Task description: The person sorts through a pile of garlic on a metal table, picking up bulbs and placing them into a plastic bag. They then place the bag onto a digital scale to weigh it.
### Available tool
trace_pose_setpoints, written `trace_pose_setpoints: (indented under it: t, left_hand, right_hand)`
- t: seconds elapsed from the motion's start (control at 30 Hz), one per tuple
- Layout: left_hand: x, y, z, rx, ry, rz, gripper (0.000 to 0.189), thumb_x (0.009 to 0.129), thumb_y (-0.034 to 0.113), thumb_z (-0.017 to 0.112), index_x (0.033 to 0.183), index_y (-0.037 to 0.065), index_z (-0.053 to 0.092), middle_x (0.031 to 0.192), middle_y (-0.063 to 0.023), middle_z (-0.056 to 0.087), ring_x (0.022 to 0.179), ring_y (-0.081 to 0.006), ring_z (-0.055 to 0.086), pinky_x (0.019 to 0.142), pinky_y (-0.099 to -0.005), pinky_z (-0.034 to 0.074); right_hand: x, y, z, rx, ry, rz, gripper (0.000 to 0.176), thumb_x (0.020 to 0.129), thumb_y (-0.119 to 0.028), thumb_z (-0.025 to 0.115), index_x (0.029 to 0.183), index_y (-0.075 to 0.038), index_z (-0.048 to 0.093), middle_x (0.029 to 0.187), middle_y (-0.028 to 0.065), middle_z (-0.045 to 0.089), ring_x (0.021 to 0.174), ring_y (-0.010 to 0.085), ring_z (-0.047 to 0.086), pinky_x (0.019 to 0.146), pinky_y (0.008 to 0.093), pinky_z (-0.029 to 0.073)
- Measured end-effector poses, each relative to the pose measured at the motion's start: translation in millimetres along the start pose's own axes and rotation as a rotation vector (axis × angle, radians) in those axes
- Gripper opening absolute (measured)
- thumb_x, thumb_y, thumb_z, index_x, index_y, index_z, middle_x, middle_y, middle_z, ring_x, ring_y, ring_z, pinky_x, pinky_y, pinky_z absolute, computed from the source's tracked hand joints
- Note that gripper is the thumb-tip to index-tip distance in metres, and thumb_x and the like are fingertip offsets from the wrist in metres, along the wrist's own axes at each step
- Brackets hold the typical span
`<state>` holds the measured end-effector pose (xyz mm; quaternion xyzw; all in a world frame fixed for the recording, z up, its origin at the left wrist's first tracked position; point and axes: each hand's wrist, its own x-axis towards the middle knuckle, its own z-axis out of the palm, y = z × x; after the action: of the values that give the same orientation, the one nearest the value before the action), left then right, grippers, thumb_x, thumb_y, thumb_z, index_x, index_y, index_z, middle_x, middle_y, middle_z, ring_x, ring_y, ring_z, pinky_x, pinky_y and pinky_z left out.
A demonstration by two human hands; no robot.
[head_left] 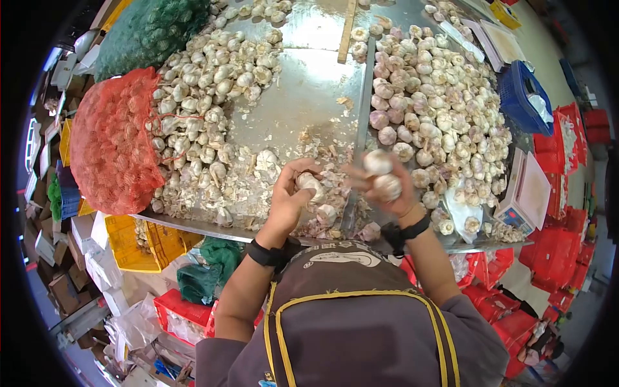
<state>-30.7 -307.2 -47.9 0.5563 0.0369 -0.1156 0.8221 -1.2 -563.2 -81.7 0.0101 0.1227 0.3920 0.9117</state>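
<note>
My left hand point(293, 195) is curled round a garlic bulb point(311, 188) above the metal table point(290, 116), over scattered papery skins. To its right, my right hand point(394, 187), somewhat blurred, holds two garlic bulbs point(377, 162), one above the other. A metal divider point(365, 103) runs between the two sides of the table, near my right hand. Many pinkish-white bulbs point(445, 97) lie beyond it on the right. On the left, a heap of whiter bulbs point(213, 77) borders the loose skins point(248, 177).
A red net sack point(116, 142) and a green net sack point(151, 32) stand at the left. A wooden strip point(347, 32) lies at the far side. At the right are a blue basket point(525, 97) and a scale point(525, 193). A yellow crate point(132, 248) sits below the left edge.
</note>
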Motion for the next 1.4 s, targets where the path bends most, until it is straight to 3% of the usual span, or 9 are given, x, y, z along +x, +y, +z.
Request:
trace_pose_setpoints:
  t: [0.07, 0.3, 0.47, 0.6, 0.8, 0.83, 0.97, 1.1, 1.4]
  left_hand:
    - [-2.8, 6.2, -8.5, -0.053, -0.037, 0.032, 0.044, 0.078, 0.005, 0.056, 0.121, 0.003, 0.051, 0.11, -0.0086, 0.057, 0.102, -0.0193, 0.055, 0.093, -0.0316, 0.042]
    - [-11.7, 12.5, -18.6, -0.332, -0.06, -0.066, 0.037, 0.079, 0.007, 0.059, 0.115, 0.002, 0.054, 0.101, -0.0076, 0.057, 0.095, -0.0189, 0.056, 0.09, -0.0326, 0.042]
    - [-12.6, 11.6, -30.1, -0.333, 0.102, -0.088, 0.022, 0.087, 0.006, 0.055, 0.109, 0.002, 0.056, 0.104, -0.0101, 0.059, 0.089, -0.019, 0.059, 0.082, -0.0303, 0.047]
    - [11.0, -0.5, -24.1, -0.327, 0.271, -0.184, 0.035, 0.094, 0.017, 0.057, 0.125, 0.003, 0.049, 0.117, -0.0118, 0.058, 0.103, -0.0211, 0.06, 0.085, -0.0323, 0.051]
    - [13.2, 59.6, 33.8, 0.182, -0.313, 0.094, 0.06, 0.09, 0.025, 0.064, 0.142, 0.008, 0.039, 0.138, -0.0157, 0.046, 0.122, -0.0296, 0.051, 0.099, -0.0421, 0.043]
    - [19.6, 57.6, 22.8, 0.455, -0.38, 0.189, 0.057, 0.089, 0.025, 0.065, 0.138, 0.008, 0.045, 0.136, -0.0168, 0.049, 0.121, -0.0314, 0.052, 0.099, -0.0426, 0.043]
    - [17.5, 29.0, -99.3, 1.027, 0.219, 0.281, 0.035, 0.083, 0.017, 0.065, 0.115, 0.003, 0.061, 0.112, -0.021, 0.06, 0.104, -0.0397, 0.057, 0.091, -0.0423, 0.047]
    - [-5.6, 30.4, -219.4, 1.535, 0.643, -0.243, 0.034, 0.079, 0.017, 0.062, 0.113, 0.01, 0.061, 0.107, -0.02, 0.059, 0.097, -0.0407, 0.059, 0.08, -0.0481, 0.052]
    - [-19.7, 7.0, -283.9, 1.354, 0.448, -0.196, 0.05, 0.072, 0.015, 0.07, 0.119, 0.012, 0.053, 0.106, -0.0201, 0.057, 0.087, -0.036, 0.064, 0.076, -0.0428, 0.053]
  right_hand:
    - [-14.8, -43.8, -19.5, -0.083, -0.047, -0.28, 0.065, 0.092, -0.052, 0.054, 0.135, -0.004, 0.043, 0.142, 0.0305, 0.035, 0.119, 0.0427, 0.052, 0.07, 0.0345, 0.062]
    - [-39.3, -94.1, 46.3, 0.08, 0.097, -0.941, 0.071, 0.094, -0.052, 0.048, 0.143, -0.004, 0.029, 0.138, 0.026, 0.044, 0.128, 0.0358, 0.045, 0.106, 0.049, 0.041]
    - [8.4, -5.5, -24.1, -1.392, 0.522, -0.319, 0.045, 0.086, -0.017, 0.067, 0.125, -0.001, 0.052, 0.12, 0.0112, 0.057, 0.11, 0.0185, 0.056, 0.09, 0.035, 0.05]
    - [29.9, 78.7, -59.5, -2.466, -0.032, -0.021, 0.055, 0.076, -0.026, 0.076, 0.124, -0.006, 0.055, 0.118, 0.0101, 0.059, 0.115, 0.0243, 0.053, 0.093, 0.0385, 0.047]
    - [50.0, 96.9, -123.6, -2.351, -0.099, -0.064, 0.061, 0.077, -0.037, 0.071, 0.13, -0.01, 0.054, 0.122, 0.0107, 0.06, 0.105, 0.0268, 0.059, 0.097, 0.0396, 0.044]
    - [40.8, 84.3, -97.7, -2.472, 0.04, 0.312, 0.059, 0.077, -0.031, 0.072, 0.129, -0.009, 0.053, 0.114, 0.0105, 0.062, 0.098, 0.0235, 0.061, 0.091, 0.0384, 0.047]
    - [54.8, 62.6, -53.7, -1.817, 0.333, -0.054, 0.041, 0.08, -0.017, 0.066, 0.118, -0.007, 0.057, 0.101, 0.009, 0.061, 0.089, 0.023, 0.062, 0.078, 0.033, 0.053]
    - [86.6, 58.2, 11.1, -0.816, 0.395, -0.04, 0.032, 0.085, -0.012, 0.058, 0.115, -0.002, 0.058, 0.095, 0.0106, 0.061, 0.09, 0.0204, 0.063, 0.074, 0.0313, 0.055]
    - [287.8, 135.7, 6.9, -2.197, 0.041, -0.103, 0.042, 0.085, -0.009, 0.061, 0.126, -0.015, 0.055, 0.114, 0.0115, 0.057, 0.085, 0.0259, 0.063, 0.075, 0.0349, 0.052]
